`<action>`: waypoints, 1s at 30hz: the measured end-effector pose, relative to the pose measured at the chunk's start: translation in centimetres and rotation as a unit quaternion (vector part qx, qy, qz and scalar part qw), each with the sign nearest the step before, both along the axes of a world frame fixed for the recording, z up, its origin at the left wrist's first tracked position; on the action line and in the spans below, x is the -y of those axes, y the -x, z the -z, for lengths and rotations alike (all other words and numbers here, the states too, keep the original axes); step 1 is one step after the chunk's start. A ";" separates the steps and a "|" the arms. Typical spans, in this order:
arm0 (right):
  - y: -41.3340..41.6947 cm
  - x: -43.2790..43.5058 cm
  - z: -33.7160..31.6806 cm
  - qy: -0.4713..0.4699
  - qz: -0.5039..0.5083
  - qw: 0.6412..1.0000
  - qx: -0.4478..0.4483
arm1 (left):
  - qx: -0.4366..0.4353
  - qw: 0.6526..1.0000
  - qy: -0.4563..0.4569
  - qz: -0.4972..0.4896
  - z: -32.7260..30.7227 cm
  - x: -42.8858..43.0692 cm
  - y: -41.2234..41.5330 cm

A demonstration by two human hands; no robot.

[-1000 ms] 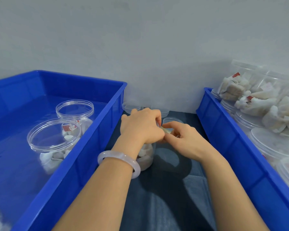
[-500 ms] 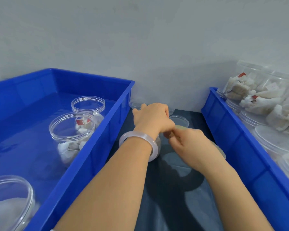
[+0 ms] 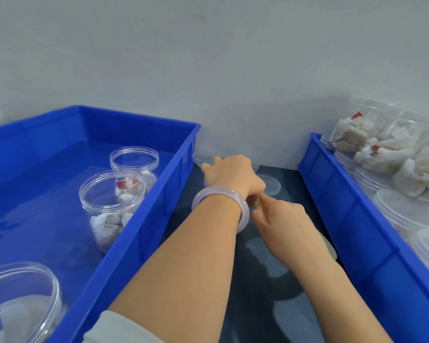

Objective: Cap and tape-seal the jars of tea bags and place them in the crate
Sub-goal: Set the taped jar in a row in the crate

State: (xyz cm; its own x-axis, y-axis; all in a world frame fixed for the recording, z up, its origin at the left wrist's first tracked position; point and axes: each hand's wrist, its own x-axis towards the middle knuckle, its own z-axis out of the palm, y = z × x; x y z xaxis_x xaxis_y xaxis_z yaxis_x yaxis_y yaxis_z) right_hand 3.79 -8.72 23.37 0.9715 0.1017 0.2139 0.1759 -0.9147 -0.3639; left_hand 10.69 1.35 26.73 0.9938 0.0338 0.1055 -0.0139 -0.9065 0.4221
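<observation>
My left hand (image 3: 233, 177) is cupped over the top of a clear jar of tea bags that stands on the dark mat; hand and wrist hide nearly all of the jar. My right hand (image 3: 280, 219) is just to its right, fingertips pinched on a yellowish strip of tape (image 3: 258, 202) at the jar's rim. Behind my right wrist lies a beige tape roll (image 3: 330, 246). The blue crate (image 3: 144, 219) on the left holds three capped jars: one at the back (image 3: 134, 159), one in front of it (image 3: 112, 194), and one at the near corner (image 3: 18, 300).
A second blue crate (image 3: 344, 209) on the right holds jars of tea bags (image 3: 382, 149) and clear lids (image 3: 406, 209). Loose clear lids (image 3: 270, 184) lie on the mat behind my hands, near the grey wall. The gap between the crates is narrow.
The view has swung left and down, so a third jar now shows in the left crate. My left wrist has come over the jar and hides it; my right hand still pinches the tape.
</observation>
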 end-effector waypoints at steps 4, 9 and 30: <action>-0.1 0.4 -0.1 0.005 -0.003 1.000 0.004 | 0.011 1.000 -0.011 -0.008 0.0 0.6 -0.1; 0.1 0.1 -0.3 -0.002 -0.007 1.000 -0.003 | 0.039 0.999 0.004 -0.014 0.6 0.1 -0.2; -1.4 2.1 8.1 0.135 -0.010 0.990 0.036 | 0.039 0.982 0.158 0.091 0.3 -3.1 -0.2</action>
